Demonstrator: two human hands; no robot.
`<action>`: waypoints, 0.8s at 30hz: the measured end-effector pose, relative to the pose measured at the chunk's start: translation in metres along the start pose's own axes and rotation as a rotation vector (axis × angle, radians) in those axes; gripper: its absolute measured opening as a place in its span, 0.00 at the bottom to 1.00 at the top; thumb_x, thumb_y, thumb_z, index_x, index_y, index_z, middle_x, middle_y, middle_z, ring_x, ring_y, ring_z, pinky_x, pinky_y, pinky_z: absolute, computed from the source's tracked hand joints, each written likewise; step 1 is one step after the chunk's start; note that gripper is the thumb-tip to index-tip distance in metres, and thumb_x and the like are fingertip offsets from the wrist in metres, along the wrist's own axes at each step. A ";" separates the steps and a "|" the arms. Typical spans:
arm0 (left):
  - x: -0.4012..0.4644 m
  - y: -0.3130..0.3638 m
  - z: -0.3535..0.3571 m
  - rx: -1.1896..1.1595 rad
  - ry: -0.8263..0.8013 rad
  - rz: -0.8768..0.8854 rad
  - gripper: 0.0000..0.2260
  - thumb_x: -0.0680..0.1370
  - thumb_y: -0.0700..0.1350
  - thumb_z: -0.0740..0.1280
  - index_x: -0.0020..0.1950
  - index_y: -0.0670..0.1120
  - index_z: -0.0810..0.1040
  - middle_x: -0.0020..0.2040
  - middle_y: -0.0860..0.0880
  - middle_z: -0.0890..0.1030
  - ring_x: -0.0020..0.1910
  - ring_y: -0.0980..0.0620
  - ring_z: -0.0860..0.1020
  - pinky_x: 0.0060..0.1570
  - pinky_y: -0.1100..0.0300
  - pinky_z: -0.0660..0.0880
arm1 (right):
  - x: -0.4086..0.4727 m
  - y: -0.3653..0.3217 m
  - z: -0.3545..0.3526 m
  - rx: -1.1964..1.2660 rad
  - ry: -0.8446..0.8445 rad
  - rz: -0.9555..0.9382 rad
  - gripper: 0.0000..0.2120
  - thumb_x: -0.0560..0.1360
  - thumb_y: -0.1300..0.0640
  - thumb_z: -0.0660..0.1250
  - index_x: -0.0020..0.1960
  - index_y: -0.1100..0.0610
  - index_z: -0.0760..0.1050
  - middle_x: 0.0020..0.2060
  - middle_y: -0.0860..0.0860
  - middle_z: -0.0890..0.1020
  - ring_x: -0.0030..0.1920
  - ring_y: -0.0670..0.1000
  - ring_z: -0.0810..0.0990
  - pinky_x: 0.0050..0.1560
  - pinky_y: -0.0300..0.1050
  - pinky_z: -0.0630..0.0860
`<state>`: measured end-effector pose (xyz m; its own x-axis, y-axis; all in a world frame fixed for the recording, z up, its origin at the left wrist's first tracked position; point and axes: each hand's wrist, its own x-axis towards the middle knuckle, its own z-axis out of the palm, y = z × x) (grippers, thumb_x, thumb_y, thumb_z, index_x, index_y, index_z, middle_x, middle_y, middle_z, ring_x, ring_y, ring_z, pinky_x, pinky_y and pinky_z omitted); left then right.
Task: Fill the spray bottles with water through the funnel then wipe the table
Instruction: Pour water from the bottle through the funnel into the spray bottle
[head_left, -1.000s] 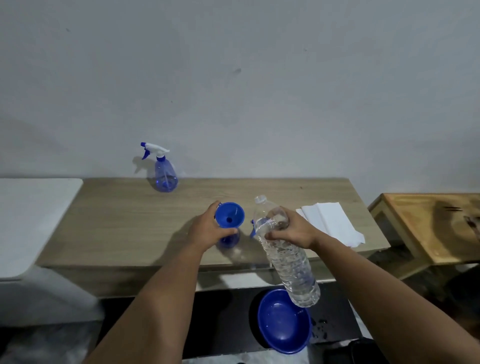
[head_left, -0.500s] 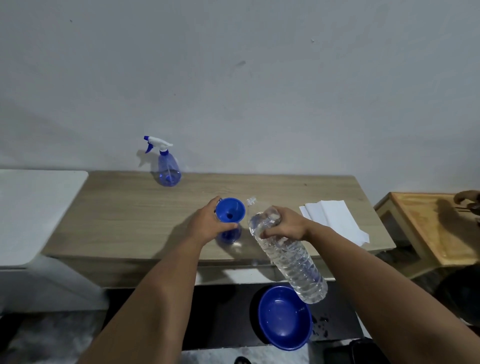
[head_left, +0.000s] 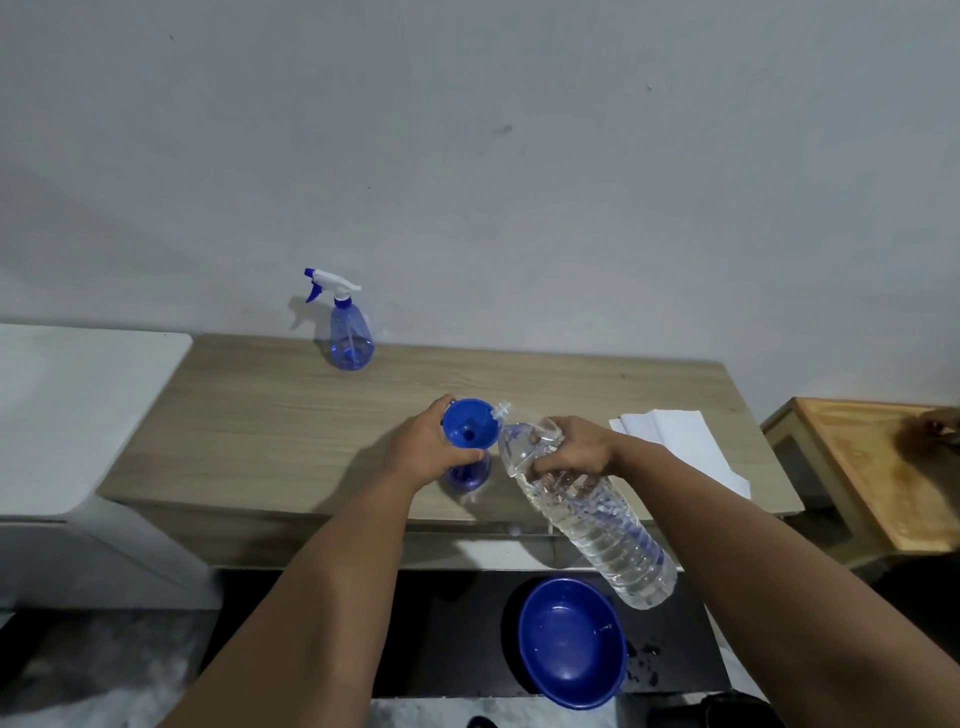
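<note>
Fingers of the right hand (head_left: 574, 451) wrap the ribbed clear plastic water bottle (head_left: 587, 514), tilted with its neck at the rim of the blue cone funnel (head_left: 470, 423). Left hand (head_left: 423, 449) grips the funnel, seated in a small blue bottle (head_left: 468, 475) on the wood-grain table (head_left: 270, 415).

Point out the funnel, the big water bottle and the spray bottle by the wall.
funnel (head_left: 470, 423): head view, inside of cone.
water bottle (head_left: 597, 525): head view, ribbed body.
spray bottle (head_left: 351, 338): head view, blue body.

Matt wood-grain table (head_left: 291, 415); glossy plastic funnel (head_left: 470, 423); clear ribbed plastic bottle (head_left: 597, 525)
</note>
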<state>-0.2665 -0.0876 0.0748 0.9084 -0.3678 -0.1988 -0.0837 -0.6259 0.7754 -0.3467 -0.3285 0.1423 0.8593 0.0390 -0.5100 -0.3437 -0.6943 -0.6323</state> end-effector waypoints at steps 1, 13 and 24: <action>0.000 0.001 0.000 0.004 -0.001 -0.002 0.55 0.53 0.68 0.76 0.78 0.56 0.64 0.65 0.54 0.80 0.63 0.51 0.79 0.64 0.49 0.77 | 0.001 -0.001 0.000 -0.005 -0.010 0.009 0.20 0.71 0.58 0.80 0.60 0.56 0.78 0.52 0.57 0.86 0.49 0.56 0.87 0.54 0.53 0.85; -0.003 0.002 -0.001 0.017 -0.008 -0.015 0.54 0.55 0.68 0.77 0.78 0.57 0.63 0.66 0.53 0.80 0.64 0.50 0.78 0.64 0.48 0.77 | 0.007 -0.006 -0.004 -0.063 -0.090 0.038 0.15 0.72 0.55 0.79 0.55 0.56 0.80 0.47 0.54 0.86 0.43 0.51 0.86 0.43 0.45 0.83; -0.004 0.004 -0.001 0.022 0.002 -0.007 0.50 0.56 0.65 0.78 0.76 0.58 0.64 0.63 0.55 0.81 0.61 0.50 0.80 0.62 0.48 0.78 | 0.007 -0.012 -0.004 -0.055 -0.134 0.033 0.10 0.74 0.59 0.77 0.53 0.55 0.80 0.48 0.55 0.84 0.46 0.54 0.83 0.48 0.48 0.83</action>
<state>-0.2699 -0.0880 0.0789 0.9100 -0.3618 -0.2026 -0.0864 -0.6432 0.7608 -0.3353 -0.3224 0.1492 0.7883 0.1090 -0.6056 -0.3464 -0.7349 -0.5831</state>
